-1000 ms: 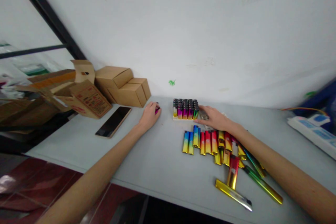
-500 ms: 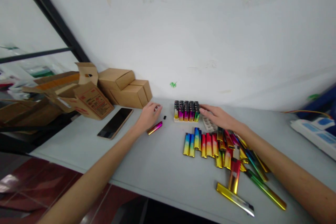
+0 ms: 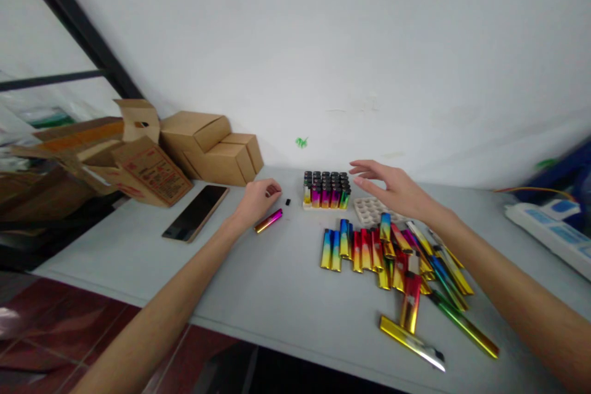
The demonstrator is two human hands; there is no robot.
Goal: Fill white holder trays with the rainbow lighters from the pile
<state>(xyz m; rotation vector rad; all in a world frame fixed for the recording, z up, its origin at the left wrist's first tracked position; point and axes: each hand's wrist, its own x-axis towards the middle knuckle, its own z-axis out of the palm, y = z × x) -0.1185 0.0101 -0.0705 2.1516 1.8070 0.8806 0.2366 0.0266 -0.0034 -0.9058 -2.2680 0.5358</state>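
My left hand [image 3: 257,202] rests on the table with its fingers loosely curled, a gap showing between them and nothing visible inside. Just in front of it lies a magenta-and-gold lighter sleeve [image 3: 268,220], with a small black piece [image 3: 288,202] to its right. My right hand [image 3: 385,186] hovers open, fingers stretched left, apart from the block of lighters [image 3: 325,196]. Those lighters stand upright in rows, black tops up, in a pale tray. Under my right hand is a second pale tray [image 3: 367,212] with round holes. Nearer me lie several shiny coloured lighter sleeves [image 3: 366,249].
A phone [image 3: 196,213] lies on the left of the grey table [image 3: 277,295]. Cardboard boxes [image 3: 224,160] stand behind it, with an opened carton [image 3: 150,172] beside them. At the right edge is a white power strip [image 3: 547,237]. A white wall closes the back.
My right hand has lifted away from the lighter block and its fingers have spread. More of the holed tray shows beneath it. My left hand has stayed nearly in place; the view has shifted slightly.
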